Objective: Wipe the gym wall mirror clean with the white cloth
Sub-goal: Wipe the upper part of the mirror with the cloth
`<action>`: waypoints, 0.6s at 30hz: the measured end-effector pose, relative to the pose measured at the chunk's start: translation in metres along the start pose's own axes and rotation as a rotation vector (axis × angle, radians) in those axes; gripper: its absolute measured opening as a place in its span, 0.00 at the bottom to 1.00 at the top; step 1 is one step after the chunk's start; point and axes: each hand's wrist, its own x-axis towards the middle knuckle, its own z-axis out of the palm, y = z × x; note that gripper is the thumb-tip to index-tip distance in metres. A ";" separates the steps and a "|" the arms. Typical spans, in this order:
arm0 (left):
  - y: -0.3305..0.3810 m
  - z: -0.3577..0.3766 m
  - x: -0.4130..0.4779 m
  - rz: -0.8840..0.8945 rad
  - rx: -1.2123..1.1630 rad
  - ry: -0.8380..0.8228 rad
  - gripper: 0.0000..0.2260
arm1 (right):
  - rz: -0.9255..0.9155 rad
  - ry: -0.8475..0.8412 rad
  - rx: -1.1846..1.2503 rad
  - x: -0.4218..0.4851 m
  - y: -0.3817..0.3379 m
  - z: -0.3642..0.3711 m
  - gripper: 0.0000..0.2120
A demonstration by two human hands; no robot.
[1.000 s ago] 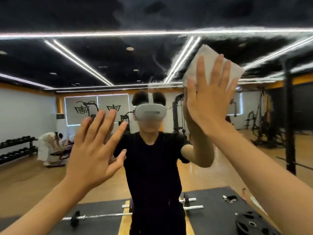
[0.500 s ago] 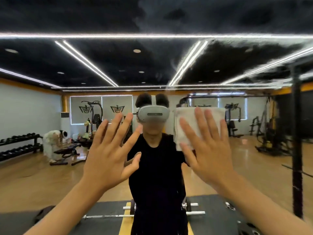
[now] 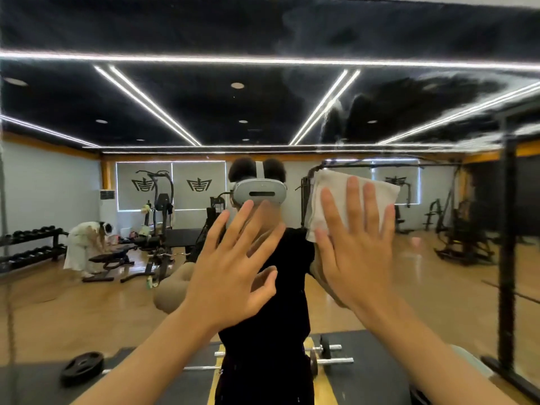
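Observation:
The wall mirror fills the view and reflects the gym and a person in a black shirt with a headset. My right hand lies flat, fingers spread and straight, pressing the folded white cloth against the glass at about head height, right of centre. The cloth shows above and to the left of my fingers. My left hand is raised beside it, fingers spread, palm toward the glass, holding nothing. Hazy smears mark the upper right of the mirror.
A black upright post stands at the right. In the reflection lie a barbell, a weight plate on dark mats, a dumbbell rack at the left, machines, and a person in white bending over a bench.
My right hand has slid the cloth down from high on the glass to head height. My left hand has moved right and slightly up.

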 end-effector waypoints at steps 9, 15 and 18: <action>-0.082 -0.038 -0.063 -0.098 0.083 -0.034 0.34 | -0.053 -0.099 -0.066 -0.008 0.014 -0.015 0.30; -0.115 -0.030 -0.091 -0.073 0.141 -0.043 0.32 | 0.317 -0.016 -0.034 0.087 0.021 -0.044 0.35; -0.115 -0.025 -0.091 -0.081 0.121 -0.011 0.33 | 0.325 0.032 -0.029 0.126 -0.037 -0.034 0.34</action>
